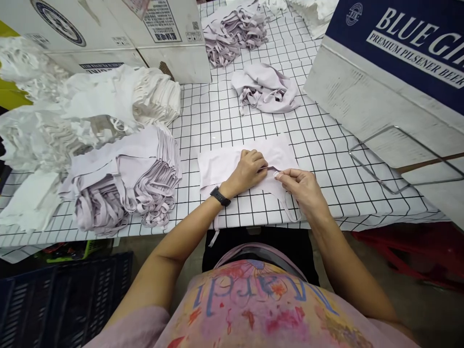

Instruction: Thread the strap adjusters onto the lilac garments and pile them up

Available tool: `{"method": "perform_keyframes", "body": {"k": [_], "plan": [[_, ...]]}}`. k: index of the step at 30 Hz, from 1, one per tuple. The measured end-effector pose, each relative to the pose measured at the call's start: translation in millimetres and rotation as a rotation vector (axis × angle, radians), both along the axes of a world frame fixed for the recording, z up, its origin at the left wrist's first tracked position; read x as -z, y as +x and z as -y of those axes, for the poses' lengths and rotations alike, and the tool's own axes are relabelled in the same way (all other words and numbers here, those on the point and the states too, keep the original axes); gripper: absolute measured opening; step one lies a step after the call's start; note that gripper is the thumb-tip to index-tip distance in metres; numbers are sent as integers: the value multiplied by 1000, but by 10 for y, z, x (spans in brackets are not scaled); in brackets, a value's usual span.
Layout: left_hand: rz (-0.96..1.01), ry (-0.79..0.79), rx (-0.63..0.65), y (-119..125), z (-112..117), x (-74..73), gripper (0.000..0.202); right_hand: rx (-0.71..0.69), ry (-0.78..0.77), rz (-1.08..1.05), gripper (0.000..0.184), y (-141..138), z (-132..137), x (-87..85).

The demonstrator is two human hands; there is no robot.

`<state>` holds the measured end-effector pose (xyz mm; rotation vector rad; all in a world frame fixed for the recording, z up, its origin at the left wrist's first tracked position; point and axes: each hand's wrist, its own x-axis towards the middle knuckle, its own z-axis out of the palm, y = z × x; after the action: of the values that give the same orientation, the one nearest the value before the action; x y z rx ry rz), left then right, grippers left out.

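A pale lilac strappy top point(221, 164) lies spread flat on the checked cloth in front of me, its thin straps trailing toward the table's front edge. My left hand point(250, 170) rests on the middle of it, fingers curled closed on the fabric's edge. Close by on the right, my right hand point(299, 186) is closed in a pinch at that edge. A small white piece point(277, 174) shows at its fingertips; I cannot tell what it is. Part of the top is hidden under both hands.
At left are a layered stack of lilac tops point(145, 159) and piles of white garments point(119, 94). A crumpled lilac top point(266, 87) lies ahead, with another lilac pile point(235, 29) behind. Cartons point(174, 60) stand left and right point(362, 82); a bent metal wire frame point(377, 181) is by the right one.
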<state>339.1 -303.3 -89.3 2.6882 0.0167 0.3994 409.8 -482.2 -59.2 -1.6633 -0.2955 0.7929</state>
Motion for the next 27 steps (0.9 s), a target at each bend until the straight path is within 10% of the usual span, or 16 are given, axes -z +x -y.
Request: {"method": "perform_keyframes", "body": {"k": [27], "plan": [[181, 192, 137, -17, 41, 47, 31, 4, -222, 56, 16, 70, -252, -44]]}}
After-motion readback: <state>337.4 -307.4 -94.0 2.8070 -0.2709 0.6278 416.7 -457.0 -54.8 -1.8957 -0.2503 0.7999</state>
